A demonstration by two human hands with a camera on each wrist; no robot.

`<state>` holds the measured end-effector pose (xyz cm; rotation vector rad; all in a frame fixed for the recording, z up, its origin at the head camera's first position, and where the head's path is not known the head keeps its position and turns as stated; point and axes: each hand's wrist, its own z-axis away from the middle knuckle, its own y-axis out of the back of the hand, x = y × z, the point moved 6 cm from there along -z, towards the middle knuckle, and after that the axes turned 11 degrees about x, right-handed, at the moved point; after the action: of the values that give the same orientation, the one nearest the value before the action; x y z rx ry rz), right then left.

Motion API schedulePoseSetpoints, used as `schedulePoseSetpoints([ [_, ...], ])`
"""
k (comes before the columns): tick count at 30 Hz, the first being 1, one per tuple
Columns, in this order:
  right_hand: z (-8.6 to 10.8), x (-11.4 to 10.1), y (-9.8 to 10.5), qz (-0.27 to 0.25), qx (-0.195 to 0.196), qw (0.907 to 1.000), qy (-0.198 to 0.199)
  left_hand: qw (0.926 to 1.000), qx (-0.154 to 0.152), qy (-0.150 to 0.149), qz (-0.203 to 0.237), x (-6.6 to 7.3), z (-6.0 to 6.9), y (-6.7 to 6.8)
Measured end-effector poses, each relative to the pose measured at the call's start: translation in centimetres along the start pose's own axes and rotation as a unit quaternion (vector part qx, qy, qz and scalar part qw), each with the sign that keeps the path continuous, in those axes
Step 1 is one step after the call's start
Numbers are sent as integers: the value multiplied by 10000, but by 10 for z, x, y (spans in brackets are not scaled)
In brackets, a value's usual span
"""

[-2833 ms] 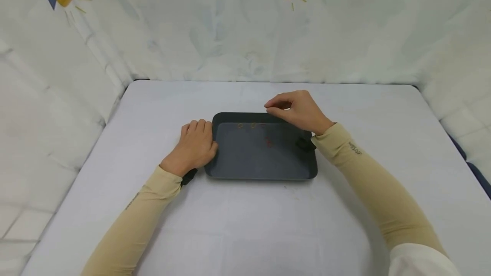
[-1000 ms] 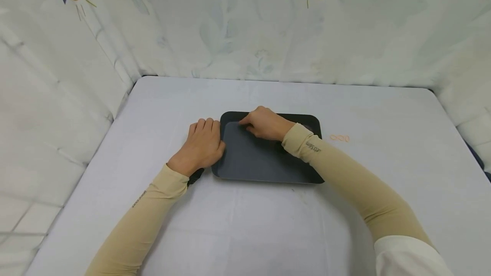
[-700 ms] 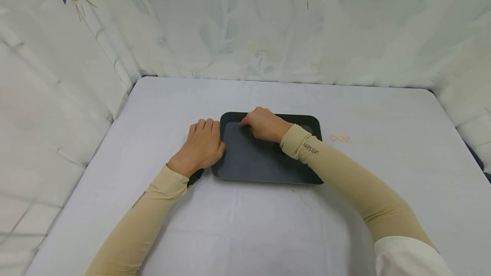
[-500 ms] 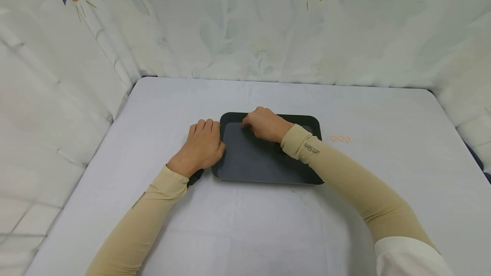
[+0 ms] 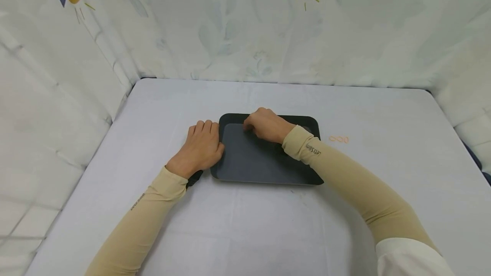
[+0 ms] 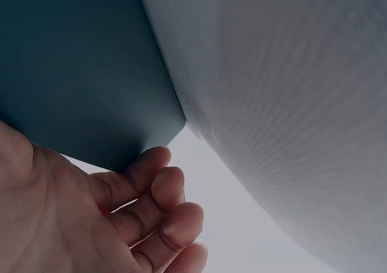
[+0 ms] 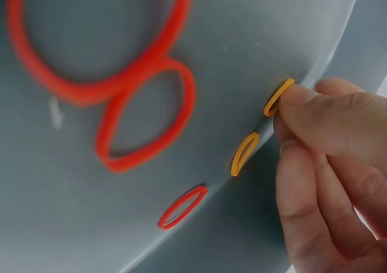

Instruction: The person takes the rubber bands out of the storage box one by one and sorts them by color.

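A dark grey tray (image 5: pixel 264 169) lies on the white table. My left hand (image 5: pixel 199 146) grips its left edge; in the left wrist view the fingers of the left hand (image 6: pixel 139 212) curl at the tray's outer wall (image 6: pixel 91 104). Over the tray's back left part is my right hand (image 5: pixel 266 125). In the right wrist view, thumb and index finger of the right hand (image 7: pixel 332 146) pinch a small yellow band (image 7: pixel 278 98) at the tray's edge. Beside it lie another yellow band (image 7: pixel 245 154), a small red band (image 7: pixel 183 207) and two larger red bands, one of them a red loop (image 7: pixel 148 161).
Several orange bands (image 5: pixel 339 139) lie in a row on the white table (image 5: pixel 383 173), right of the tray. A patterned curtain (image 5: pixel 230 24) stands behind the table and along its sides.
Since the earliest frame my right hand has moved left and down into the tray, and orange bands now show on the table at right. In the latest frames its fingers have drawn slightly right.
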<state>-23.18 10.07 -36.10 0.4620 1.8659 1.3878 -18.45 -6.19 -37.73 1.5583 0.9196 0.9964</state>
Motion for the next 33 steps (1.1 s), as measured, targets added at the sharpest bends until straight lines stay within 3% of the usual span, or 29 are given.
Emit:
schedulePoseSetpoints([
  [18,8,8,1,-220,73,9993,-293,10000,-5,-24,-36,0,0,0],
  [33,9,4,-4,-241,-78,9997,-66,10000,-13,-43,-46,0,0,-1],
])
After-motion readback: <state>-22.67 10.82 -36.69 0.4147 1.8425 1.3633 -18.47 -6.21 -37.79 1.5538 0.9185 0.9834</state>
